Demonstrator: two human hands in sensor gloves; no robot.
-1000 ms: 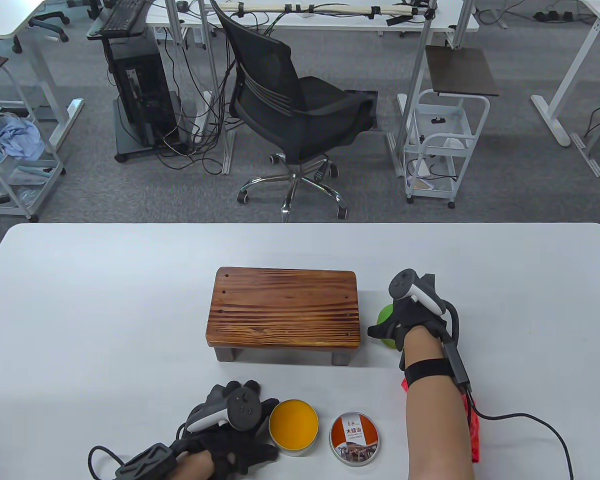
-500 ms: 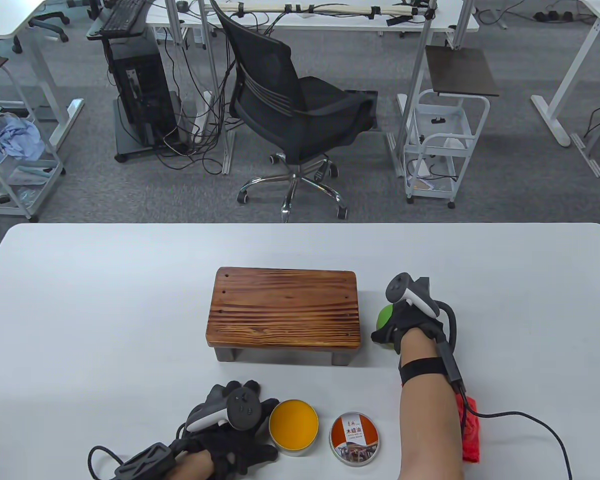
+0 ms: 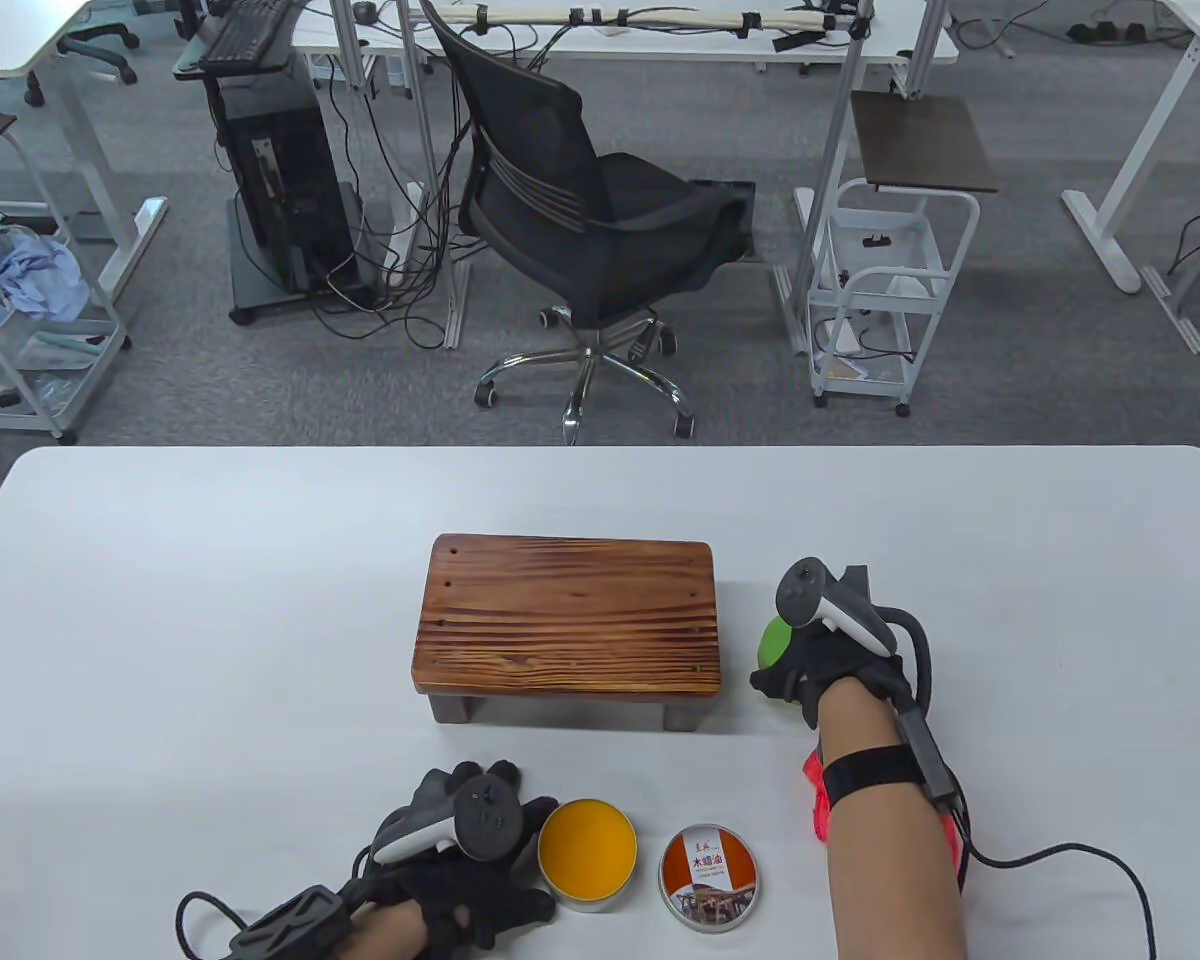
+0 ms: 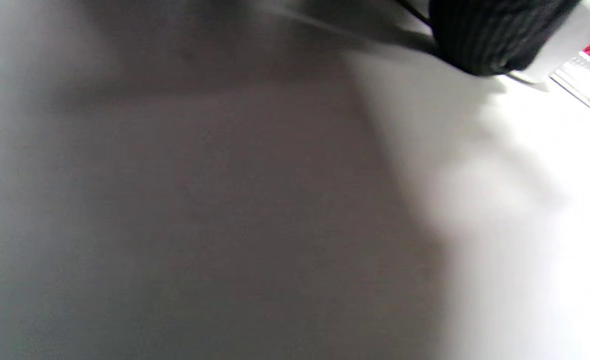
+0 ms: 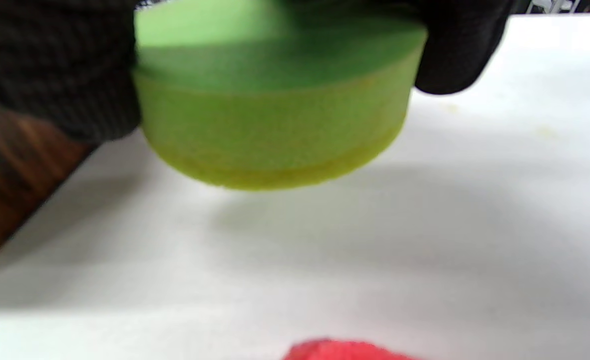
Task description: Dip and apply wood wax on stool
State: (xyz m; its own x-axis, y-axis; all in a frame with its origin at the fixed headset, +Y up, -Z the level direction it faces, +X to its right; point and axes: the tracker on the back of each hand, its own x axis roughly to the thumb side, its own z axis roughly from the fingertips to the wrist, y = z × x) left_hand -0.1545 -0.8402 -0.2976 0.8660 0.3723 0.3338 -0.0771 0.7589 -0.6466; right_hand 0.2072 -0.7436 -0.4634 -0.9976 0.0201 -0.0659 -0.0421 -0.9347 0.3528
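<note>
The brown wooden stool (image 3: 568, 625) stands mid-table. An open tin of orange wax (image 3: 587, 852) sits near the front edge, its printed lid (image 3: 710, 878) lying to its right. My right hand (image 3: 810, 650) grips a round green sponge pad (image 3: 773, 640) right of the stool; in the right wrist view the sponge (image 5: 275, 100) hangs lifted above the table, fingers (image 5: 60, 70) on both sides. My left hand (image 3: 460, 830) rests on the table left of the tin, fingers spread and touching the tin's side. The left wrist view is mostly blurred table, with a fingertip (image 4: 494, 35) at the top.
A red cloth (image 3: 818, 805) lies under my right forearm and also shows in the right wrist view (image 5: 344, 350). Glove cables (image 3: 1080, 860) trail over the table's front right. A black office chair (image 3: 580, 210) and carts stand beyond the far edge.
My right hand with the green sponge has risen off the table and shifted slightly toward me and right. The left hand has not moved.
</note>
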